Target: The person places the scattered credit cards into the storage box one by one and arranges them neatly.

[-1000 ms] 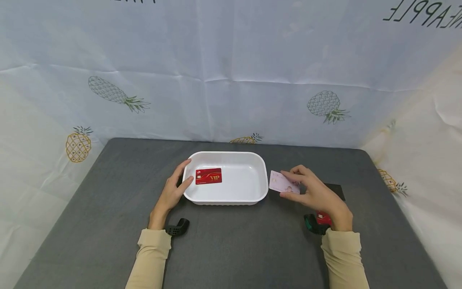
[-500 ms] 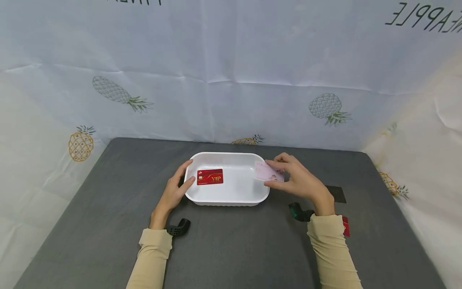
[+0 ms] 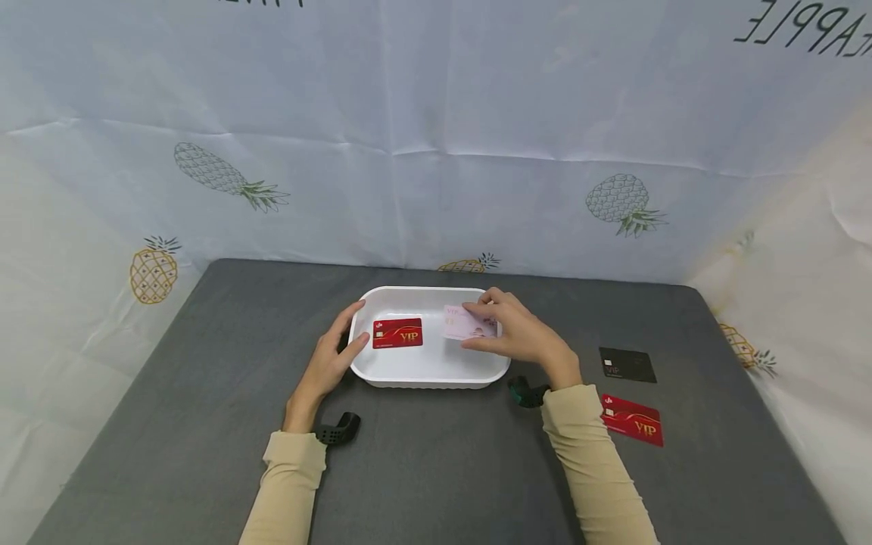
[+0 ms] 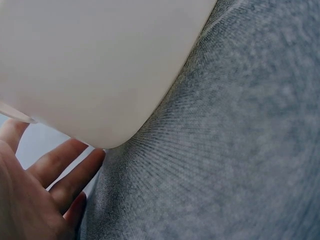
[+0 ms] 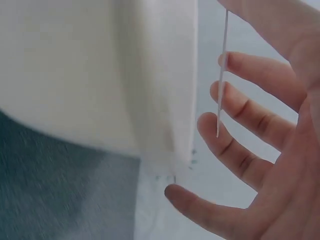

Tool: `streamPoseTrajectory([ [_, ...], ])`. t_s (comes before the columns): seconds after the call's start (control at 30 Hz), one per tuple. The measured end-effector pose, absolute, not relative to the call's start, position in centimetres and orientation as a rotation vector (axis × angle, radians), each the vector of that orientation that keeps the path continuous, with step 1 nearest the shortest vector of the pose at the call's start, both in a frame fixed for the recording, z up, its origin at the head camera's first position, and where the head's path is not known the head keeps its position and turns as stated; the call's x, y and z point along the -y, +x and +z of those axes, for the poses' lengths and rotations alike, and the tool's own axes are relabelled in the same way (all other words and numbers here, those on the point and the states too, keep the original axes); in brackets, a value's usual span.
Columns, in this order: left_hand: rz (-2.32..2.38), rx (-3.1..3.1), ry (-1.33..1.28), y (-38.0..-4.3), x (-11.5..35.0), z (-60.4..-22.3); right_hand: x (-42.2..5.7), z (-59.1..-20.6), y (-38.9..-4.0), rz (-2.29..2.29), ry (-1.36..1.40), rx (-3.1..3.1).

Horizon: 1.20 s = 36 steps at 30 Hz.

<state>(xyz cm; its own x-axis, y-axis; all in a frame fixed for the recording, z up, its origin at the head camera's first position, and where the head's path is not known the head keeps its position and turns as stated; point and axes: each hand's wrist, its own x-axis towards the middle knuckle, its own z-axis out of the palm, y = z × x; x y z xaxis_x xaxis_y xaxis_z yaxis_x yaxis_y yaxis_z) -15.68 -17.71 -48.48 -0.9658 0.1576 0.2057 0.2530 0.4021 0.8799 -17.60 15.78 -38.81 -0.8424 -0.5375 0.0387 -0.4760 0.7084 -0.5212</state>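
A white rectangular tray (image 3: 431,376) stands on the dark table, a red VIP card (image 3: 397,333) lying inside at its left end. My left hand (image 3: 325,367) holds that end, thumb over the rim; in the left wrist view its fingers (image 4: 75,177) lie against the outer wall. Above the tray's right half, my right hand (image 3: 523,335) pinches a pale pink VIP card (image 3: 462,322) by its long edges near the right end. Edge-on in the right wrist view, the pink card (image 5: 223,75) shows as a thin line by the fingertips.
To the right on the table (image 3: 436,469) lie a black VIP card (image 3: 627,365) and, nearer me, another red VIP card (image 3: 633,421), its left end beside the right sleeve (image 3: 589,446). A pineapple-print cloth (image 3: 436,204) hangs behind the table's far edge.
My right hand has carried the pink card leftward from beside the tray to over its inside, uncovering the black and red cards at right. My left hand has stayed on the tray.
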Motion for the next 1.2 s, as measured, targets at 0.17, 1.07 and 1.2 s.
streamPoseTrajectory([
  [0.17, -1.626, 2.552, -0.382, -15.7, 17.8, -48.5, -14.5, -39.5, -18.2, -0.712, -0.809, -2.803],
  [1.07, -1.636, 2.521, -0.395, -15.8, 17.9, -48.6, -11.0, -41.4, -18.6, -0.363, -0.494, -2.914],
  [1.2, -1.644, 2.524, -0.391, -15.9, 17.9, -48.6, -10.8, -41.7, -18.6, -0.337, -0.472, -2.925],
])
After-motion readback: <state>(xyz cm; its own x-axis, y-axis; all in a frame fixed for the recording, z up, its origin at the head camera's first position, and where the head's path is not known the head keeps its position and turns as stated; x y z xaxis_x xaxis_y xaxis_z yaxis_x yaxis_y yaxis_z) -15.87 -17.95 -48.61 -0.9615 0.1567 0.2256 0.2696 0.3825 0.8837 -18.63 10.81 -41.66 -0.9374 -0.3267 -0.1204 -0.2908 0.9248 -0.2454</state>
